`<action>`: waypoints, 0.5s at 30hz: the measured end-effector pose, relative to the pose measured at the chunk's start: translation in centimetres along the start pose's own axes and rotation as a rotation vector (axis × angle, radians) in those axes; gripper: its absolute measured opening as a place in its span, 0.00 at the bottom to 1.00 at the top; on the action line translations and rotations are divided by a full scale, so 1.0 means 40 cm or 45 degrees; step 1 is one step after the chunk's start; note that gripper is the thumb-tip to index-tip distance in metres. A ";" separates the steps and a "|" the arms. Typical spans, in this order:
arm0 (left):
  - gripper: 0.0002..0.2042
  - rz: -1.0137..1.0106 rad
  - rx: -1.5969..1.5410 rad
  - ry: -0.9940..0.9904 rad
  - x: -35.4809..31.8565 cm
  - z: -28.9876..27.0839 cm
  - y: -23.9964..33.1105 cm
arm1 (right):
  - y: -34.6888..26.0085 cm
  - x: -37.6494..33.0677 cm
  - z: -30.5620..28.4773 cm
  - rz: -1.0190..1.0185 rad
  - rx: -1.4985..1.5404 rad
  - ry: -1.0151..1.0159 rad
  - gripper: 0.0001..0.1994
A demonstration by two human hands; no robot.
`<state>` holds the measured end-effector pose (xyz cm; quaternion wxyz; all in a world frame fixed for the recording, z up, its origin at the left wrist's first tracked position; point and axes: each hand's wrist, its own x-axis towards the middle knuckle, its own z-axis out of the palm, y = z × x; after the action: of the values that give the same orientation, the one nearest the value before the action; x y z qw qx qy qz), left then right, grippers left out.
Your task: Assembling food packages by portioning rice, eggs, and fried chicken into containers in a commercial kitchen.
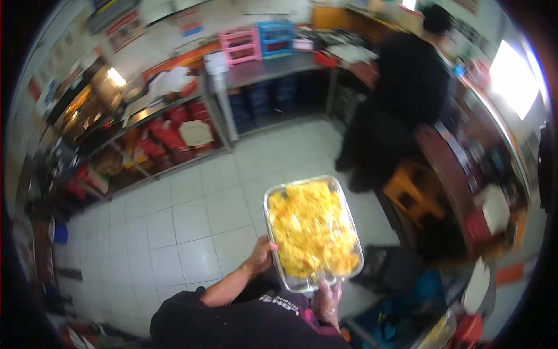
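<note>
A rectangular foil tray (351, 220) is held up in front of my body, over the floor. Yellow, chunky food (311, 227) fills it, and shiny clear film seems to lie over the top. My left hand (263, 255) is bare and grips the tray's left side. At the near edge, my right hand (329, 298) wears a clear plastic glove and holds the tray there. The undersides of both hands' grips are hidden by the tray.
A person in black (410, 81) stands at the right-hand counter, by an orange stool (414, 189). Metal tables (279, 68) hold pink (240, 46) and blue racks (275, 39). A lit warming cabinet (87, 107) stands at left, above shelves of red bags (165, 135). Pale tiles (192, 227) cover the floor.
</note>
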<state>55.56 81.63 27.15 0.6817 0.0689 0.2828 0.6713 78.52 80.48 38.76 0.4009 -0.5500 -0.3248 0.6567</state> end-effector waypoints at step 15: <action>0.25 0.363 -0.104 0.382 0.091 -0.103 -0.142 | 0.191 0.466 -0.036 0.075 0.436 -0.580 0.40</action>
<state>58.33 83.41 19.99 0.5324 -0.0202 0.3410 0.7745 77.25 93.36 23.24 0.3855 -0.3216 -0.2748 0.8200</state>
